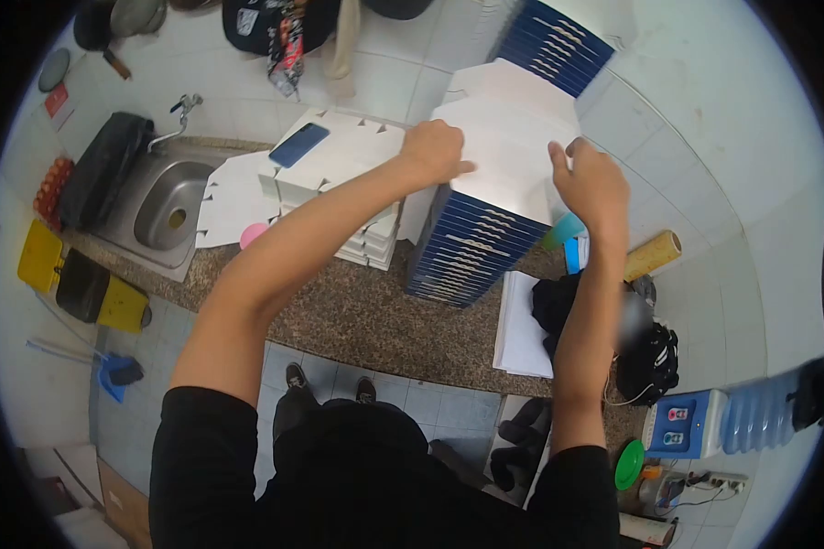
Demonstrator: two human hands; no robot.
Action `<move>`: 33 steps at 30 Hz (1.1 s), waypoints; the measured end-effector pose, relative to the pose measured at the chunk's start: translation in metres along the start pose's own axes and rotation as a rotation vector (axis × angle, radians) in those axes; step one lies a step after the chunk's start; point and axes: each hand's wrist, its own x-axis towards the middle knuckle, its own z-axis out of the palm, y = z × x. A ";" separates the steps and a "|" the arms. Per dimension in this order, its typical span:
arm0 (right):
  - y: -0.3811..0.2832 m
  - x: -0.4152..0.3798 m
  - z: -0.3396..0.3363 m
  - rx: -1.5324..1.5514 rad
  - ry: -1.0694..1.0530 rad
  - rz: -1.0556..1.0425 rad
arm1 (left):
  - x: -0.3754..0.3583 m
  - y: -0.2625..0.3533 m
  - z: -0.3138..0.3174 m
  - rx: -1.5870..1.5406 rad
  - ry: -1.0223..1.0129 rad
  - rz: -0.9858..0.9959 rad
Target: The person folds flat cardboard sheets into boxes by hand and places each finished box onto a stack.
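Observation:
A tall stack of flat boxes with dark blue sides (476,247) stands on the counter. The topmost is a white cardboard box (513,137), its broad white surface facing up. At its left edge is my left hand (435,151), with fingers curled and the thumb lying over the white card; the fingertips are hidden. My right hand (593,183) hovers by the right edge, thumb and forefinger apart, holding nothing visible. Left of the stack, more white boxes (362,137) are piled up with a dark blue phone (299,145) on top.
Behind stands another blue-sided stack (554,46). A steel sink (169,206) with a tap (186,105) is at the left. White papers (522,325), a black bag (650,361), a yellow roll (653,255) and a blue water dispenser (682,424) lie along the right. The granite counter's front edge (384,371) is near me.

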 end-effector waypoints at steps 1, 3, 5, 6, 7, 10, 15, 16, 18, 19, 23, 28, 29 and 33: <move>-0.025 -0.012 -0.023 0.125 0.057 -0.031 | -0.006 0.002 -0.009 -0.055 -0.021 -0.037; -0.081 -0.040 -0.059 0.403 0.016 -0.140 | -0.026 -0.007 -0.011 -0.174 0.199 -0.084; -0.134 -0.067 -0.065 0.620 -0.152 -0.339 | -0.070 -0.035 0.004 -0.353 0.089 0.075; -0.162 -0.080 -0.055 0.752 -0.233 -0.486 | -0.121 -0.044 -0.022 -0.568 0.071 0.184; -0.194 -0.090 -0.041 0.885 -0.317 -0.638 | -0.166 -0.077 0.029 -0.744 -0.057 0.202; -0.329 -0.117 0.007 1.149 -0.776 -0.814 | -0.326 -0.122 0.099 -1.111 0.236 0.075; -0.603 -0.147 0.217 1.287 -0.722 -0.475 | -0.625 -0.247 0.121 -0.591 -0.226 -1.113; -0.647 -0.135 0.271 1.105 -0.626 -0.364 | -0.698 -0.254 0.135 -0.421 -0.117 -1.271; -0.711 -0.101 0.354 0.694 -0.504 -0.223 | -0.815 -0.265 0.133 -0.422 -0.207 -1.717; -0.729 -0.089 0.379 0.510 -0.450 -0.159 | -0.852 -0.261 0.119 -0.380 -0.203 -1.847; -0.742 -0.065 0.413 0.331 -0.637 -0.121 | -0.999 -0.238 0.138 -0.425 -0.320 -2.020; -0.713 -0.040 0.515 0.402 -0.864 -0.184 | -0.978 -0.250 0.116 -1.046 0.003 -2.418; -0.706 -0.039 0.525 0.587 -0.840 -0.035 | -0.975 -0.265 0.124 -1.050 -0.010 -2.406; -0.687 -0.029 0.451 0.611 -0.317 0.122 | -0.932 -0.331 0.152 -0.991 0.190 -2.028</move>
